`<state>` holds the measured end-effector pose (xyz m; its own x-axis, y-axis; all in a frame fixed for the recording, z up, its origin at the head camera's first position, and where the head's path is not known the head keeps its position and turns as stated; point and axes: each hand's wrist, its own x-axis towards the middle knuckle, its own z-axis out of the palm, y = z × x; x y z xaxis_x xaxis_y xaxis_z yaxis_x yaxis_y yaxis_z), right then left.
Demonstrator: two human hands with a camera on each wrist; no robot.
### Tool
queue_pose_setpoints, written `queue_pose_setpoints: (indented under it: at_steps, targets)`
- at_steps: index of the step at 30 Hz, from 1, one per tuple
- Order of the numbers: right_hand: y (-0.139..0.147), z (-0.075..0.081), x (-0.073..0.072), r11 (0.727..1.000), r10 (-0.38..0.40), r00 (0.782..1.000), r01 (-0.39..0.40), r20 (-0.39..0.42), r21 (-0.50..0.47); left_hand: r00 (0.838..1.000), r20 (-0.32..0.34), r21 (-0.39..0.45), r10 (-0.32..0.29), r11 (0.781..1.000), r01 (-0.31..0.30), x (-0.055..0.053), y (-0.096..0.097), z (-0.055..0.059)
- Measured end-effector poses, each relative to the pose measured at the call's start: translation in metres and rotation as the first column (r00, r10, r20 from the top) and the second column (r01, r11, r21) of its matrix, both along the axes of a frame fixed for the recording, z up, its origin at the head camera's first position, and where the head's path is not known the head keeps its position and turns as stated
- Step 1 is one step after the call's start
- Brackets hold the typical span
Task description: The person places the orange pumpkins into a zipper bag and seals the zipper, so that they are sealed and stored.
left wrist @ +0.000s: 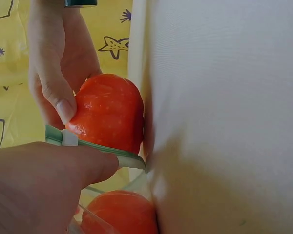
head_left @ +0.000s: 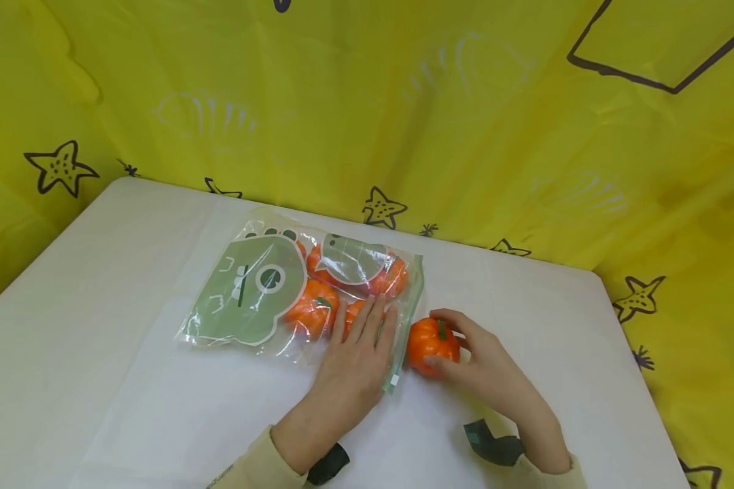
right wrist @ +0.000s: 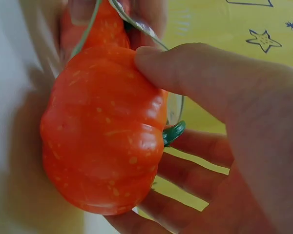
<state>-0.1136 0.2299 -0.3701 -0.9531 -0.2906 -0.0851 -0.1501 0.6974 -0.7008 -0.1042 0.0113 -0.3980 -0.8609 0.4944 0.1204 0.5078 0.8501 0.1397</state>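
Observation:
A small orange toy pumpkin (head_left: 431,348) with a green stem sits on the white table, right beside the mouth of a clear zip bag (head_left: 245,299). My right hand (head_left: 495,370) grips it, thumb on the near side and fingers behind. In the right wrist view, the pumpkin (right wrist: 102,131) fills the middle, its stem toward my palm. My left hand (head_left: 355,370) rests on the bag near its mouth, fingers straight and spread. The left wrist view shows my left thumb (left wrist: 97,165) beside the green zip edge (left wrist: 112,150). Several orange pumpkins (head_left: 312,309) lie inside the bag.
The bag carries a green cartoon print (head_left: 245,292) that hides part of its inside. A white slider (head_left: 395,380) sits at the near end of the zip. Behind the white table (head_left: 159,407) hangs a yellow cloth (head_left: 342,102) with starfish drawings.

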Motion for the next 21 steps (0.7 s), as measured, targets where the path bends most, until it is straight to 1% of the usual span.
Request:
queue_pose_setpoints:
  at_steps: [4,10,14,17,21]
  targets:
    - [-0.006,-0.002,-0.001,1.0,0.018,1.0,-0.018,-0.004,-0.025,1.0,-0.023,-0.002,0.003,1.0,-0.003,0.0,-0.001,0.0]
    - [-0.013,-0.006,-0.001,0.997,0.006,0.999,-0.008,-0.031,-0.076,0.999,-0.033,-0.023,0.003,1.0,-0.003,0.001,-0.001,0.001]
    - [-0.016,-0.008,-0.001,0.995,0.001,0.999,-0.006,-0.053,-0.1,0.999,-0.047,-0.021,-0.001,1.0,0.0,0.001,-0.001,0.0]
    - [-0.015,-0.009,0.0,0.994,0.015,0.998,-0.023,-0.067,-0.108,0.999,-0.051,-0.01,-0.001,1.0,0.001,0.001,-0.001,-0.001]
    - [-0.011,-0.009,0.001,0.993,0.062,0.996,-0.067,-0.063,-0.092,0.998,-0.063,0.0,-0.001,1.0,0.001,0.002,-0.001,-0.002]
